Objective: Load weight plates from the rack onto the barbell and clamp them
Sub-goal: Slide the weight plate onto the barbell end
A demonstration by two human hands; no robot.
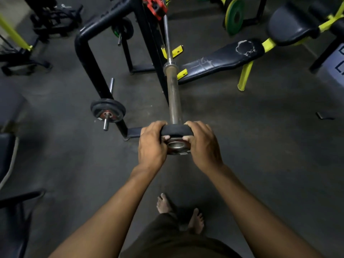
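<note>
Both grips, left hand (151,144) and right hand (202,144), clamp a small black weight plate (176,131) on the barbell sleeve's (173,94) end.

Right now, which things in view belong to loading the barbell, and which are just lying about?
In the job:
small plate, gripped by left hand and right hand
barbell sleeve
rack plate on its peg

Lying about:
bench
green plate
red clamp
small dark object on the floor
</note>
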